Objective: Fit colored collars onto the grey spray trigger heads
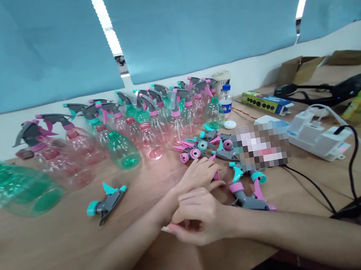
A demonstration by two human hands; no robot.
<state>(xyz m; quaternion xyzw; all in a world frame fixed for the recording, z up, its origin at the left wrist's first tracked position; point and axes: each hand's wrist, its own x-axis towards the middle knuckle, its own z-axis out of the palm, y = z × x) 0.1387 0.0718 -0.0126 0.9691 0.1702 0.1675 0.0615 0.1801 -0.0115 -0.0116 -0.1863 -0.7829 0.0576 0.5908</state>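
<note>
Coming from the lower left, my left arm crosses in front of my right hand. My left hand (202,175) has its fingers bent round a trigger spray head, whose pink parts (216,175) show beside the fingers; the rest is covered. Nearer to me, my right hand (200,217) is curled closed beside my left wrist. A pale tip shows at its thumb, perhaps a nail; whether anything is inside I cannot tell. Just beyond my hands lies a pile of spray heads (202,145) in grey, pink and teal. A grey-and-pink spray head (248,200) lies right of my right hand.
Clear pink and green bottles, many with spray heads, stand along the wall. An open green bottle (123,149) stands in front; other green bottles (24,190) lie left. One teal spray head (107,204) lies alone. A power strip (316,134) and cables occupy the right.
</note>
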